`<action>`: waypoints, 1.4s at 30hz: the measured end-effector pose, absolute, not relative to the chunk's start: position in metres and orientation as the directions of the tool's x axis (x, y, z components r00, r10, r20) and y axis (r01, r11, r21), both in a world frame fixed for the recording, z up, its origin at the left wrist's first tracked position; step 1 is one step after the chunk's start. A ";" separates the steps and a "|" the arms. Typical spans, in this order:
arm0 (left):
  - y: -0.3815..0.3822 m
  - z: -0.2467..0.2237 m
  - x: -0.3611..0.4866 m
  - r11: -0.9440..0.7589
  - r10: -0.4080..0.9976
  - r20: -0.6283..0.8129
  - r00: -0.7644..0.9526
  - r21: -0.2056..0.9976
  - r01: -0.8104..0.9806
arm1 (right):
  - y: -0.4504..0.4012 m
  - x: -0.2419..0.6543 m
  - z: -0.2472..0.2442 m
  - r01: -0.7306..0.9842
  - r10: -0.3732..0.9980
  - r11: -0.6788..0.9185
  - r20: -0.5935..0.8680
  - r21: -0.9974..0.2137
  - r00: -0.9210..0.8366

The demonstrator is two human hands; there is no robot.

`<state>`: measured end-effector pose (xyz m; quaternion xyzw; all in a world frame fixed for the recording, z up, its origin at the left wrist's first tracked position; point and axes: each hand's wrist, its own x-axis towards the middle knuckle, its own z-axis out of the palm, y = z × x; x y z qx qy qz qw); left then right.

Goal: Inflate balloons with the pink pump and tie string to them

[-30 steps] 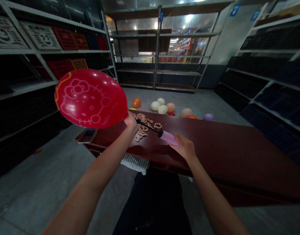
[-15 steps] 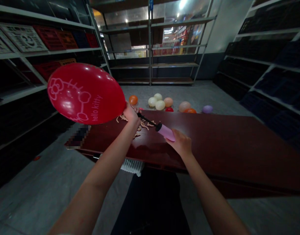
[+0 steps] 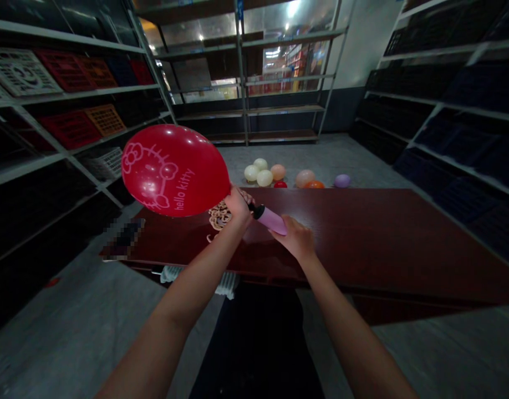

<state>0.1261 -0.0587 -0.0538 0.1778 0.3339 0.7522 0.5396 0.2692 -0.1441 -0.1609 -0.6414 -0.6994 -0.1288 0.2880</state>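
Note:
A large inflated red balloon point(image 3: 175, 172), printed with a pink cat drawing and "hello kitty", hangs over the table's left side. My left hand point(image 3: 239, 204) is closed round its neck, and the fingers hide where balloon and pump meet. The pink balloon pump point(image 3: 271, 219) has a black end that sits close against my left hand. Around the pump's pink barrel my right hand point(image 3: 296, 239) is wrapped. Below the balloon, a heap of loose, uninflated beige balloons point(image 3: 218, 217) lies on the table, partly covered by my left hand.
The dark red table point(image 3: 362, 238) stretches to the right. A pixelated flat object point(image 3: 127, 238) lies at its left corner. Beyond the table, several inflated balloons point(image 3: 264, 178) rest on the floor. Shelves with crates point(image 3: 67, 71) stand left; a metal rack point(image 3: 243, 83) is behind.
The pink barrel has slid toward my left hand, so the black rod seen earlier between them is now mostly covered. The balloon appears farther right and slightly lower as the view shifted.

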 end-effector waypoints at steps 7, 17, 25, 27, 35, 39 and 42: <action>-0.064 -0.051 0.079 -0.208 0.908 -0.146 -0.394 0.657 -0.724 | -0.147 0.267 -0.162 0.969 0.824 0.214 0.555 -0.127 -0.110; -0.064 -0.018 0.004 -0.287 0.856 -0.128 -0.500 0.688 -0.667 | -0.151 0.268 -0.160 0.957 0.809 0.280 0.554 -0.068 -0.197; -0.050 -0.009 0.017 -0.339 0.843 -0.107 -0.528 0.656 -0.675 | -0.150 0.271 -0.162 0.963 0.751 0.252 0.648 -0.098 -0.131; -0.041 -0.008 0.030 -0.342 0.843 -0.097 -0.528 0.662 -0.667 | -0.148 0.273 -0.163 0.967 0.728 0.231 0.678 -0.103 -0.102; -0.027 -0.030 0.100 -0.299 0.883 -0.049 -0.467 0.707 -0.641 | -0.143 0.273 -0.166 0.975 0.700 0.172 0.714 -0.140 -0.021; -0.038 -0.056 0.137 -0.224 0.909 -0.084 -0.407 0.727 -0.649 | -0.144 0.274 -0.165 0.980 0.726 0.128 0.688 -0.154 0.014; -0.043 -0.072 0.150 -0.180 0.923 -0.119 -0.367 0.707 -0.683 | -0.148 0.274 -0.161 0.987 0.730 0.083 0.683 -0.139 0.035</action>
